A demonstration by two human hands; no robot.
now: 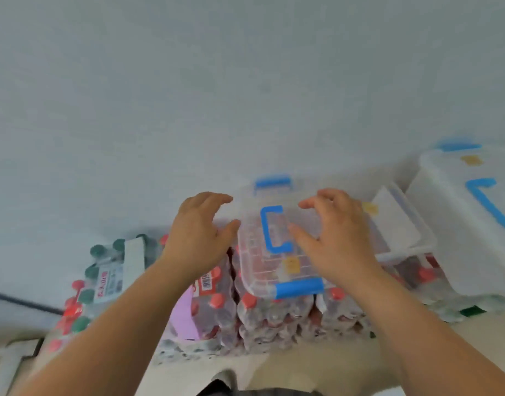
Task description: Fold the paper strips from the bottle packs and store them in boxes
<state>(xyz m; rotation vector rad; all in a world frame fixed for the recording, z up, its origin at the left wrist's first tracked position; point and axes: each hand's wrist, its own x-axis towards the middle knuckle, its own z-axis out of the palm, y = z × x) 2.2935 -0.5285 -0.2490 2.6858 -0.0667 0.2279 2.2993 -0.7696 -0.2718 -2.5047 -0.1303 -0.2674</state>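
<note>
A clear box (254,261) with blue latches was set on red-capped bottle packs (274,315); a white paper strip (135,260) was laid across a green-capped pack (103,281) at left. Left grip (200,238) and right grip (334,238) were spread wide over the box, nothing held.

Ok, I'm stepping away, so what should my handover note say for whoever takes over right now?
Left hand: open, empty, beside the clear box, at its left edge.
Right hand: open, empty, above its lid; contact unclear.
The clear box, lid on, sits on red-capped bottle packs.
A white paper strip lies on the green-capped pack at left; a purple strip on the red-capped bottle packs.
Done: cannot tell.
Left: fold those strips, box them.
</note>
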